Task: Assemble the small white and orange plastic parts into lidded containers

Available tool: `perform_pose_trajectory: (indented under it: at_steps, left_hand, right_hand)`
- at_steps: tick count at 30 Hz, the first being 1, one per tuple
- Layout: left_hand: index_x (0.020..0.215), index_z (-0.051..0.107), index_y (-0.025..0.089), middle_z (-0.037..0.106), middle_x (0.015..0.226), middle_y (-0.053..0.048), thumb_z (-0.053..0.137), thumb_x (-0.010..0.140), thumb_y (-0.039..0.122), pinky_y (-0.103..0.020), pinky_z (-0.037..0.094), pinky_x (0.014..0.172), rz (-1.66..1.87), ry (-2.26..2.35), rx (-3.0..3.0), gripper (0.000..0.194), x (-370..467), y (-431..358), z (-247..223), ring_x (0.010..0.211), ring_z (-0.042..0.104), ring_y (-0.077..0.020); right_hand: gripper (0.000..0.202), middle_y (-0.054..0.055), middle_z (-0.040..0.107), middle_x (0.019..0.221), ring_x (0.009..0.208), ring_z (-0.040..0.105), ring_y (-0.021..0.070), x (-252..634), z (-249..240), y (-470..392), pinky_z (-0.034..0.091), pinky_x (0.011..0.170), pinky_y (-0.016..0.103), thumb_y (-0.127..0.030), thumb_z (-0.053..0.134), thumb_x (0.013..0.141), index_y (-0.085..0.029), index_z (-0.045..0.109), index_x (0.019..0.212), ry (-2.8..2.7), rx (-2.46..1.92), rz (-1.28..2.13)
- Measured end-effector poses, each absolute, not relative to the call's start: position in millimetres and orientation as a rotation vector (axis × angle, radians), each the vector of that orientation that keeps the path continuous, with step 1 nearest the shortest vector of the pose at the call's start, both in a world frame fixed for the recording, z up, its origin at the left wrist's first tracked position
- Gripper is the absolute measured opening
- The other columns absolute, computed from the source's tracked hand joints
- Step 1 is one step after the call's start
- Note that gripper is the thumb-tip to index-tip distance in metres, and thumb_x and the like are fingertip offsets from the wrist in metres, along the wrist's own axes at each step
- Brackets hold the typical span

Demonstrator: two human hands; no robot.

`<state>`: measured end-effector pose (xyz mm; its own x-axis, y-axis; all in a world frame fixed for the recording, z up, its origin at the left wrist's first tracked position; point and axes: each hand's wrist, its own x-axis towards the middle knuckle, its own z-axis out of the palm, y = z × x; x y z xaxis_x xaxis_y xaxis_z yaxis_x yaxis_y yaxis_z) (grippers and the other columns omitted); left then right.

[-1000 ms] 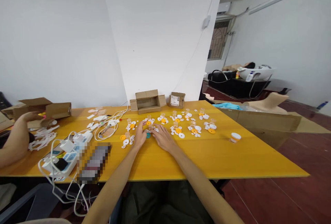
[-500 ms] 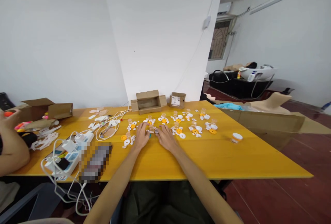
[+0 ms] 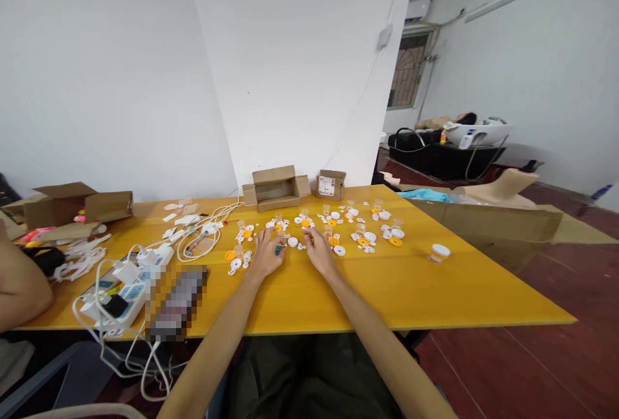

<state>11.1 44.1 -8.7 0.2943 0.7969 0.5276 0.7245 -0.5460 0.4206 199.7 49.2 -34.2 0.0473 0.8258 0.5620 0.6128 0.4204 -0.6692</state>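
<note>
My left hand (image 3: 267,254) is on the table with its fingers bent together beside a small clear cup (image 3: 279,231). A small teal piece (image 3: 278,250) shows at its thumb; what the fingers grip is hidden. My right hand (image 3: 319,254) has its fingers drawn together over small white parts (image 3: 302,246); anything in its fingertips is too small to make out. Between the hands lies a white disc (image 3: 293,242). Around and beyond them are several groups of clear cups, white discs, orange wheels (image 3: 395,242) and small white pieces.
Two cardboard boxes, one open (image 3: 276,194) and a smaller one (image 3: 331,185), stand at the back. A white-lidded tub (image 3: 440,253) sits at right. On the left are a power strip (image 3: 145,287), cables, a blurred phone (image 3: 178,303) and another person's arm (image 3: 22,283).
My right hand has shifted away from my left, so the white disc between them now shows. My left hand has barely moved. The other person's hand has mostly left view.
</note>
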Motion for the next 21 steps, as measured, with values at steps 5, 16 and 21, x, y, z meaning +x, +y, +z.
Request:
perform_pose_trajectory:
  at_steps: [5, 16, 21]
  left_hand:
    - [0.084, 0.07, 0.025, 0.06, 0.13, -0.006, 0.064, 0.074, 0.01, -0.055, 0.04, 0.108, 1.082, 1.428, 2.427, 0.019, 11.5, 45.3, -10.2, 0.127, 0.046, -0.0323]
    - [0.093, 0.057, 0.023, 0.058, 0.115, -0.01, 0.064, 0.072, 0.014, -0.048, 0.042, 0.101, 1.1, 1.628, 2.322, 0.024, 7.3, 41.3, -8.1, 0.113, 0.052, -0.0333]
    - [0.095, 0.054, 0.023, 0.056, 0.122, -0.013, 0.066, 0.07, 0.016, -0.05, 0.038, 0.104, 1.111, 1.634, 2.386, 0.028, 2.0, 38.0, -9.9, 0.119, 0.049, -0.0362]
  right_hand:
    - [0.022, 0.005, 0.07, 0.099, 0.102, 0.064, 0.0225, 198.2, -33.2, 45.3, 0.051, 0.092, 0.036, -0.012, 0.05, 0.085, -0.025, 0.066, 0.094, -1.769, -1.335, 0.239]
    - [0.017, 0.006, 0.066, 0.094, 0.097, 0.061, 0.0241, 193.9, -30.6, 37.2, 0.05, 0.089, 0.037, -0.011, 0.054, 0.086, -0.025, 0.061, 0.079, -1.881, -1.369, 0.149]
    - [0.017, 0.005, 0.066, 0.094, 0.095, 0.061, 0.023, 192.7, -21.6, 29.8, 0.049, 0.087, 0.035, -0.016, 0.051, 0.091, -0.026, 0.061, 0.082, -1.883, -1.274, 0.103]
